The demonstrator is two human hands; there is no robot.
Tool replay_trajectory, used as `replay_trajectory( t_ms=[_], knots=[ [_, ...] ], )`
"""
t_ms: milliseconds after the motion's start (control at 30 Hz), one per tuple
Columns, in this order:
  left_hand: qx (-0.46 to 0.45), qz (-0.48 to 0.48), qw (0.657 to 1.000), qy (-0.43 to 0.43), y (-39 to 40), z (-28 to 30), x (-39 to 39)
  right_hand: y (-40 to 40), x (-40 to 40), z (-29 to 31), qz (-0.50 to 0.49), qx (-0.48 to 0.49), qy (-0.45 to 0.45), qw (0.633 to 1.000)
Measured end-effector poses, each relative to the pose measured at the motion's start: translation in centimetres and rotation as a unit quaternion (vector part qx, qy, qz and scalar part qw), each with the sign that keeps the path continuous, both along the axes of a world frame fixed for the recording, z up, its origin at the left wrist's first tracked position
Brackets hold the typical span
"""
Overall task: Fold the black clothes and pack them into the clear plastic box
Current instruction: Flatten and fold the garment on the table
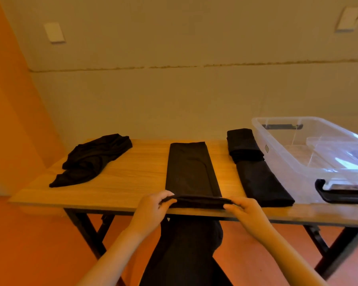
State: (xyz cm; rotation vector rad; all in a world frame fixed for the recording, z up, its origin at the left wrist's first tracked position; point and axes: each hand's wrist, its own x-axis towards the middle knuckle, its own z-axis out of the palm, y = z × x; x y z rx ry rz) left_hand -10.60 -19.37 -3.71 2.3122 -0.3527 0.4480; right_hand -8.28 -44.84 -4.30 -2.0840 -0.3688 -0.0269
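Observation:
A long black garment (190, 168), folded into a narrow strip, lies down the middle of the wooden table (132, 172). Its near end is lifted off the table edge. My left hand (153, 205) pinches the left corner of that end and my right hand (246, 209) pinches the right corner. To the right lie a folded black garment (262, 182) and a smaller folded black piece (243, 145) on its far end. A crumpled black garment (93, 157) sits at the left. The clear plastic box (281, 153) stands open at the right, with no black clothes inside.
The box has black latch handles, one at its near end (339, 193). A clear insert or lid lies inside it. The table stands against a pale wall on black folding legs (85, 232). Dark cloth hangs below the table edge between my arms.

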Motion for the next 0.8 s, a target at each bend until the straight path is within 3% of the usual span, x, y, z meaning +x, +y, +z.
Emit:
replay_trajectory(
  t_ms=[100, 200, 333, 500, 800],
  knots=[
    [-0.117, 0.024, 0.993, -0.024, -0.3, 2.5, -0.1, 0.5, 0.3, 2.3, -0.049, 0.081, -0.004, 0.995],
    [-0.231, 0.039, 0.972, -0.018, -0.7, 4.6, 0.0, 1.0, 1.2, 4.2, -0.039, 0.151, 0.014, 0.988],
    [-0.3, 0.042, 0.953, 0.027, -0.7, 6.2, 0.9, 1.8, 2.2, 5.9, -0.019, 0.204, 0.058, 0.977],
    [-0.344, 0.051, 0.933, 0.089, -0.2, 6.7, 3.6, 2.2, 4.8, 6.4, -0.011, 0.241, 0.105, 0.965],
    [-0.3, 0.118, 0.935, 0.145, 0.8, 6.0, 15.1, 4.8, 15.3, 6.5, -0.094, 0.204, 0.136, 0.965]
  ],
)
